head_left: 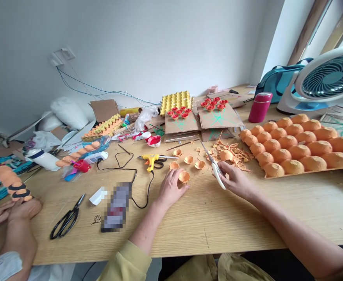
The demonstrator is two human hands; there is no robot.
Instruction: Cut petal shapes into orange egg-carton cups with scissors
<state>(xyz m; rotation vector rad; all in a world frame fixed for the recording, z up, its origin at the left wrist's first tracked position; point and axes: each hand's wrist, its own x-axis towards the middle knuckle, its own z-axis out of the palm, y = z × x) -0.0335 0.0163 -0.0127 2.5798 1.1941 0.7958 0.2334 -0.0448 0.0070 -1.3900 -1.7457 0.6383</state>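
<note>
My left hand (170, 186) rests on the wooden table (206, 222) with its fingers curled round a small orange paper cup (184, 176). My right hand (236, 180) is closed on the white handles of a pair of scissors (215, 166), whose blades point up and away to the left. Three more orange cups (188, 159) lie just beyond my left hand. A heap of orange scraps (233, 153) sits past the scissor tips. To the right lies a large orange egg tray (300, 145), domes up.
A yellow glue gun (151, 159) with a black cord, black scissors (66, 221), a blurred flat object (116, 207), cardboard sheets with red flowers (200, 114), a yellow egg tray (175, 100), a pink bottle (259, 107) and a fan (326, 80) stand around. Another person's hands (16, 212) are at the left edge.
</note>
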